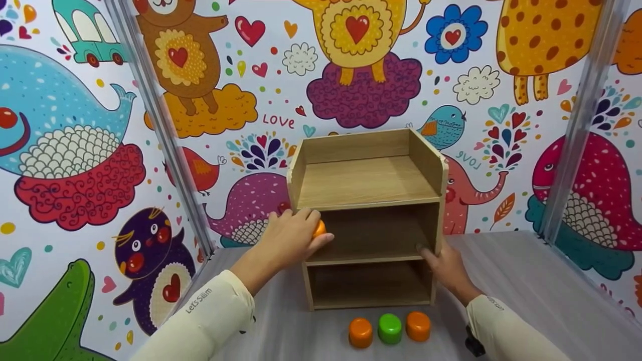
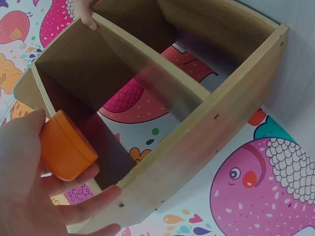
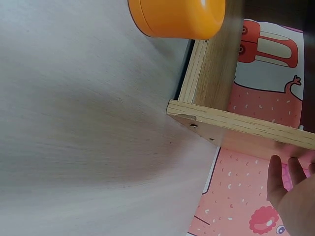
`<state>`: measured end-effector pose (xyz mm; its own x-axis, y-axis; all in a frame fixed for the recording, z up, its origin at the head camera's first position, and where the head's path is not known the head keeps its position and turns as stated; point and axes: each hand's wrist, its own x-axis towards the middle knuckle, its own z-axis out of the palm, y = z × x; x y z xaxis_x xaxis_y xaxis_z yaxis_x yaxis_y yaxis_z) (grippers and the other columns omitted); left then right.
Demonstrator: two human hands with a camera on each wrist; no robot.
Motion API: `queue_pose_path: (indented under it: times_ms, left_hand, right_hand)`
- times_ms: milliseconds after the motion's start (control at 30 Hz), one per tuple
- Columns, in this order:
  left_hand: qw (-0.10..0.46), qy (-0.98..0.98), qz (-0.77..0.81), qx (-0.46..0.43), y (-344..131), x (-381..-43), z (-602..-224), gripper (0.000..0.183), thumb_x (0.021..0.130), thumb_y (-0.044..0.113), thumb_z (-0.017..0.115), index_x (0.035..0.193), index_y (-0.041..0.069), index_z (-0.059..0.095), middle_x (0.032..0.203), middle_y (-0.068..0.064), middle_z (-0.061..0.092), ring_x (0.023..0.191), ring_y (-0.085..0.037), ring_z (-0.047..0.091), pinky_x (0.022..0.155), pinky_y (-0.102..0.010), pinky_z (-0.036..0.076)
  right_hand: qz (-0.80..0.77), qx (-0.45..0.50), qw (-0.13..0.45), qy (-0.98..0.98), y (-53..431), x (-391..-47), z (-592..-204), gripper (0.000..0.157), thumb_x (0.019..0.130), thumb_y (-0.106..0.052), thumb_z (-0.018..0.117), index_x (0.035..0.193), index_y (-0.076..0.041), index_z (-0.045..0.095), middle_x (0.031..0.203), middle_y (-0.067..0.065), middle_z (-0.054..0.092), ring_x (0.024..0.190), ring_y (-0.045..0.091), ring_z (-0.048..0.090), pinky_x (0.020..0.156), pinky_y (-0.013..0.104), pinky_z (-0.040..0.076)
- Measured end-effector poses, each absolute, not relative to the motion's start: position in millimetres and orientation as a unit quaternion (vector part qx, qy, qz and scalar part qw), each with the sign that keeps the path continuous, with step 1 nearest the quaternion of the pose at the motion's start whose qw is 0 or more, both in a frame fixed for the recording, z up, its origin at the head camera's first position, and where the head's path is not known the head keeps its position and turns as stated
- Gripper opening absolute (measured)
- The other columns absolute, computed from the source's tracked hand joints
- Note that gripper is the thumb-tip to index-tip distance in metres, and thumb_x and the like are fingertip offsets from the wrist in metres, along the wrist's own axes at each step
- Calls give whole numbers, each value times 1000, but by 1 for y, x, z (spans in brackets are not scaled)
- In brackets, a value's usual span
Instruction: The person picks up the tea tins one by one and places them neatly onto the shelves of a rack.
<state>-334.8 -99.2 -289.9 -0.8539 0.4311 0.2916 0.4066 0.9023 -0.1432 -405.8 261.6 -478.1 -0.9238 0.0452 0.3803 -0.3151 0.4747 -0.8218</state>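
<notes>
A small wooden shelf unit (image 1: pixel 371 183) with an open top tray and two compartments stands in front of me. At its left side my left hand (image 1: pixel 288 238) pinches a small orange cup-shaped piece (image 2: pixel 69 147) between thumb and fingers, by the middle compartment's opening. The other fingers spread out near the side panel in the left wrist view. My right hand (image 1: pixel 451 268) holds the unit's right side panel (image 3: pixel 246 129), the thumb at the middle compartment and the fingers along the outside. Part of the orange piece is hidden by the left hand in the head view.
On the grey table (image 1: pixel 521 296), before the unit, stand an orange piece (image 1: pixel 360 333), a green piece (image 1: pixel 389 329) and another orange piece (image 1: pixel 418 326) in a row. Walls with painted animals (image 1: pixel 363 90) enclose the back and sides.
</notes>
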Motion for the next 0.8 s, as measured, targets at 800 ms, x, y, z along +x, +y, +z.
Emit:
queue_pose_path:
  times_ms: [800]
  left_hand:
    - [190, -956, 44, -220, -81, -331, -226, 54, 100, 64, 47, 127, 18, 58, 120, -5, 62, 105, -25, 62, 99, -61, 48]
  right_hand:
    - [490, 92, 191, -845, 264, -409, -479, 78, 101, -46, 62, 163, -22, 20, 157, 16, 45, 135, 41, 53, 111, 63, 39]
